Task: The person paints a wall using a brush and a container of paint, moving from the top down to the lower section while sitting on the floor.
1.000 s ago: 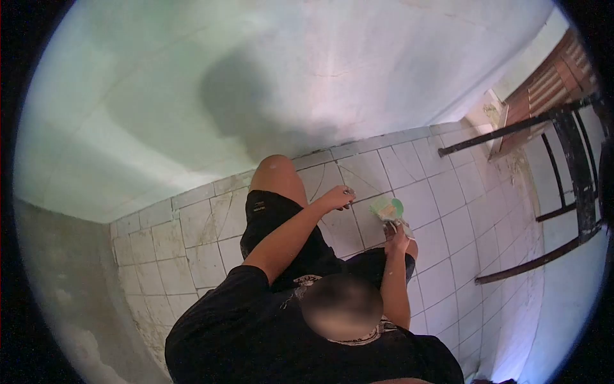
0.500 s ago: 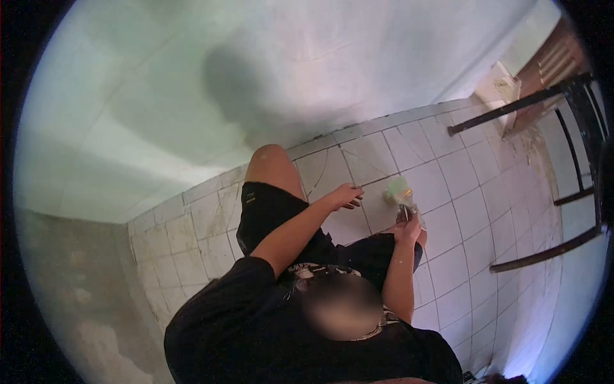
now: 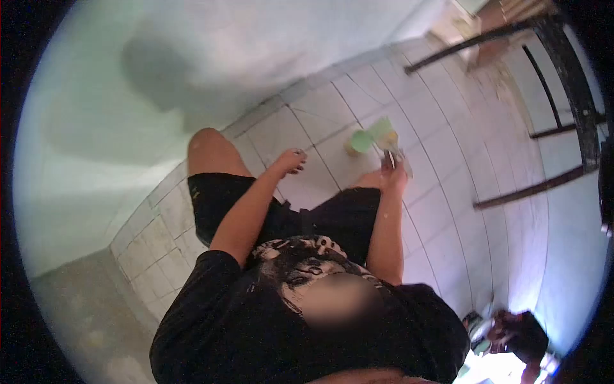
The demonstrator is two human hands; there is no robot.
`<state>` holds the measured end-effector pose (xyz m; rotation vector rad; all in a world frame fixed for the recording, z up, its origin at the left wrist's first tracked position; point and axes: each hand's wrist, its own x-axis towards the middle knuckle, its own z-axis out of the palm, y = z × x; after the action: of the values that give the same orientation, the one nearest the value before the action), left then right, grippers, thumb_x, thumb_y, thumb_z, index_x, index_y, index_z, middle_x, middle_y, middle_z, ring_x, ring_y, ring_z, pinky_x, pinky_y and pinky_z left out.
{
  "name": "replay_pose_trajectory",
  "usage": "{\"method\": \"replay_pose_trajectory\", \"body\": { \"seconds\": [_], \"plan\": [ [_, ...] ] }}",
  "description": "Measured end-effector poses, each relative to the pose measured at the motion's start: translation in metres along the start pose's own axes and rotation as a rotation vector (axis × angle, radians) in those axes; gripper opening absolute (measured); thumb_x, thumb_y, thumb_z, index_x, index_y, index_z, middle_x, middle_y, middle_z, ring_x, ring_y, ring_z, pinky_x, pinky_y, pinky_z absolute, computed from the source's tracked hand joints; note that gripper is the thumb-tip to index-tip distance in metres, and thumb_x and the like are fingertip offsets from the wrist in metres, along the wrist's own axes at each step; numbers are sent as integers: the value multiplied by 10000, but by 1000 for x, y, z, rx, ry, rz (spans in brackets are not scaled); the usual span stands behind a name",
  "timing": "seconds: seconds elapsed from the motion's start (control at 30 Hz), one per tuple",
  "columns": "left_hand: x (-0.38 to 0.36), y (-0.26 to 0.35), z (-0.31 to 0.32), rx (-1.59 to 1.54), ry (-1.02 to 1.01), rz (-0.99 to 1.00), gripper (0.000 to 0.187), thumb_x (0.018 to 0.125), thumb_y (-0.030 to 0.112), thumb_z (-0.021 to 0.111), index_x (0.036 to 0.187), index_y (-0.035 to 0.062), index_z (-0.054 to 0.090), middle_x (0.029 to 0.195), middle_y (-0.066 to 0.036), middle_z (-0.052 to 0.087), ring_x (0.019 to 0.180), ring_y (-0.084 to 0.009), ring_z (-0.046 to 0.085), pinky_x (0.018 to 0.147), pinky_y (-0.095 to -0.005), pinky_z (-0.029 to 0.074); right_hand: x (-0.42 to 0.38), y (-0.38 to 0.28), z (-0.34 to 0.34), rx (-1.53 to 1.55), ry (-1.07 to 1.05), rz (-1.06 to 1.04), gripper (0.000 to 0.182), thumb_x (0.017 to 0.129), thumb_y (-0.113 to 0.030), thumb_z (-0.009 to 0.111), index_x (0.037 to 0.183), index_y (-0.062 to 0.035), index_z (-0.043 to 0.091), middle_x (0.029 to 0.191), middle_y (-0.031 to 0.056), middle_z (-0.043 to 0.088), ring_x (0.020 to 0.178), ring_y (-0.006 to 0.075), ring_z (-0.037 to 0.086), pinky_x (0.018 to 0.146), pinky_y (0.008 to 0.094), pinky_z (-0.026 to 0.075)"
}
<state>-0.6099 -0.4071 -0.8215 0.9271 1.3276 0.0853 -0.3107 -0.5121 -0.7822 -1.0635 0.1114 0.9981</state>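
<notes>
I sit on the tiled floor with my knees apart. My right hand [image 3: 394,171] is closed round a flat, brush-like thing [image 3: 384,133] with a wide light green end, a yellowish patch and a greyish part at the fingers. Just left of it, close to the green end, is a small cup-like container [image 3: 361,142] with a round light green top. Over the floor between my legs hovers my left hand [image 3: 293,162], its fingers loosely bent and apart, holding nothing.
A pale green wall [image 3: 211,51] rises beyond my knees, with a shadow on it. Dark metal furniture legs [image 3: 537,189] stand on the right. A brown wooden piece [image 3: 489,38] is at the upper right, and a dark bundle [image 3: 519,334] lies at the lower right.
The view has tilted and shifted, so my hands and the floor sit further left and higher. The green container now shows apart from the brush-like thing, which stays in my right hand.
</notes>
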Motion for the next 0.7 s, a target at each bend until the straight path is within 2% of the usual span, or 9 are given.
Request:
{"method": "replay_pose_trajectory", "body": {
  "seconds": [0.07,0.13,0.23,0.3,0.37,0.47,0.57,0.63,0.7],
  "plan": [
    [-1,11,12,-15,-52,8,347,852,321,549,1110,91,514,1018,-92,584,793,-189,594,647,-327,486,-4,-25,9,-70,8,-85,350,922,-168,435,1244,-33,422,1152,139,533,1026,269,561,830,370,485],
    [-6,25,24,-44,-59,11,385,857,340,553,1146,93,497,1057,-98,581,815,-191,591,683,-336,487,4,-38,9,-336,-127,-150,348,860,-109,546,1174,27,481,1078,138,573,957,277,594,785,361,512],
    [-6,47,45,-162,-112,98,369,862,351,540,1124,94,500,1025,-86,580,811,-197,592,682,-334,489,23,-46,16,-537,-226,-115,352,829,-75,587,1146,51,499,1022,161,593,877,263,623,721,328,546],
    [5,58,62,-272,-115,73,380,869,357,523,1144,99,477,1014,-81,567,802,-199,591,679,-332,492,31,-48,23,-572,-246,-108,308,802,-68,617,1085,38,559,973,140,616,845,235,628,689,308,554],
    [14,63,75,-279,-105,72,398,872,356,515,1171,100,456,1018,-81,561,796,-198,591,673,-327,493,33,-52,35,-887,-309,-131,258,795,-64,613,1041,13,600,930,118,633,817,191,630,675,286,553],
    [30,65,90,-302,-101,66,436,882,364,487,1218,97,413,1057,-88,536,800,-197,589,654,-323,496,53,-40,31,-1105,-361,-216,226,778,-60,623,997,-3,630,877,93,646,788,154,629,650,263,551],
    [37,65,105,-341,-81,19,510,888,408,452,1276,94,349,1158,-119,480,833,-223,582,655,-339,505,54,-34,33,-1066,-368,-246,214,754,-97,635,947,-6,657,779,92,663,669,127,621,592,269,519],
    [40,68,112,-374,-54,-14,565,887,443,438,1314,96,309,1224,-144,443,856,-249,578,667,-353,511,51,-30,38,-1062,-372,-236,215,749,-102,640,945,-16,661,775,91,663,648,125,618,582,274,514],
    [40,73,116,-576,-51,-81,667,860,520,457,1348,109,259,1268,-156,407,882,-298,568,642,-435,522,50,-28,42,-1056,-379,-231,217,743,-106,644,943,-25,665,771,89,663,627,124,615,571,280,509]
  ]
}}
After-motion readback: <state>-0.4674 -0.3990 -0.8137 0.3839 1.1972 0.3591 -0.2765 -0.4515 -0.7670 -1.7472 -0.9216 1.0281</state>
